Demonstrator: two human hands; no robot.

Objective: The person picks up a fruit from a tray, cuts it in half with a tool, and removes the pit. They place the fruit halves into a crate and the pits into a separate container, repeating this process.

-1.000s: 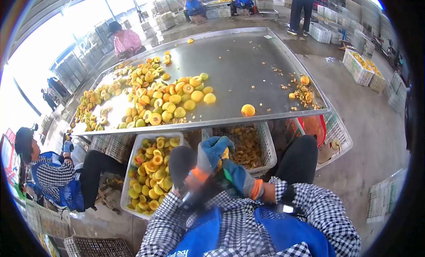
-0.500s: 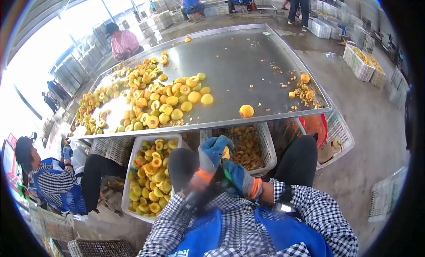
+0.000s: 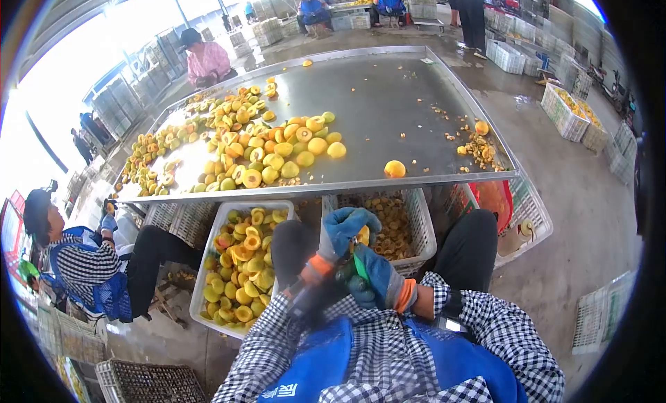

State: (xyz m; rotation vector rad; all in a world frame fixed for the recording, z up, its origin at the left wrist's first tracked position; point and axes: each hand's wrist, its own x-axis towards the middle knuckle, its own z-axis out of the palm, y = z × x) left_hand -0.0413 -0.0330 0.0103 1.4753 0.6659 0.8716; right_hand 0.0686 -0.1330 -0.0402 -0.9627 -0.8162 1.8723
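My left hand [image 3: 349, 228], in a blue and grey glove with an orange cuff, is closed around a yellow peach piece [image 3: 363, 235] in front of my lap. Just below it, my right hand [image 3: 374, 279], gloved too, grips a small tool with a green handle [image 3: 361, 265]. The tool's tip points up at the fruit; its exact shape is too small to make out. Under my hands stands a white crate [image 3: 424, 226] with brownish pits and scraps. Left of my knee, another white crate [image 3: 197, 292] is filled with peach halves [image 3: 243, 264].
A metal-topped table [image 3: 361, 118] with a raised rim spans ahead, bearing a heap of peaches [image 3: 277, 149], a lone peach [image 3: 395, 169] and scattered pits [image 3: 480, 150]. A co-worker [image 3: 90, 264] sits at left; another person [image 3: 207, 59] is across the table. A crate with a red lining [image 3: 494, 202] stands right.
The view has shifted slightly, so the table scene sits a little further right. My hands stay together at the peach piece, and more of the green handle shows now.
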